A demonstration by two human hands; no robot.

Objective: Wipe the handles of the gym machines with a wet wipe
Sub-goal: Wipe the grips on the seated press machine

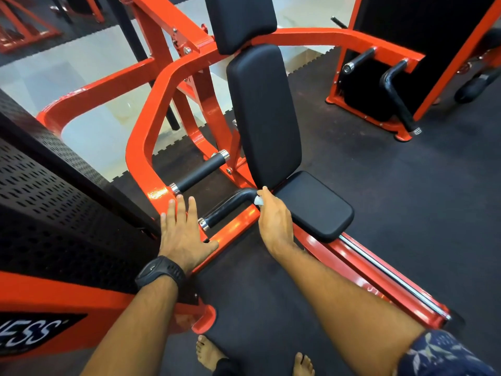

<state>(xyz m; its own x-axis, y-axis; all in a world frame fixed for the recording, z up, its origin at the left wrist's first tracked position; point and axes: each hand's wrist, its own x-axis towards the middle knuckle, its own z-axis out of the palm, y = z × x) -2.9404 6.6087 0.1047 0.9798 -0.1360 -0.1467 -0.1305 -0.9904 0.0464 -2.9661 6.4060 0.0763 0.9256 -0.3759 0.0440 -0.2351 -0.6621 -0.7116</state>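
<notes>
1. Risk of a patchy clean: only a small white corner of the wet wipe (259, 201) shows, bunched under the fingers of the right hand (273, 221) at the elbow of the bent handle (230, 206), in the centre of the frame. A wipe balled this small may touch only one side of the black grip. The underside and the stretch toward the chrome collar (203, 223) could go uncleaned.
2. Risk of a drop: the wipe could slip from the fingers as it rounds the bend and land on the dark rubber floor (406, 185), which would dirty it.
3. Risk of a scrape: the bent handle sits just beside the seat pad (314, 204), so knuckles may catch the pad edge or the orange frame (233, 230) below during a sweep.
4. Risk of a skipped grip: neither hand is on the straight handle (200, 172), just above and left of centre, or the far handles (395, 99) at upper right, and these are easy to miss.
5. Right hand: its back faces the camera and the forearm reaches in from lower right. The fingers curl down and close around the wipe, holding it against the bend.
6. Left hand (181, 232): it sits at centre left, palm down, fingers straight and spread, holding nothing. The thumb lies along the orange frame beside the chrome collar. It looks braced there, though firm contact cannot be confirmed. A black wristwatch (160, 272) is on that wrist.
</notes>
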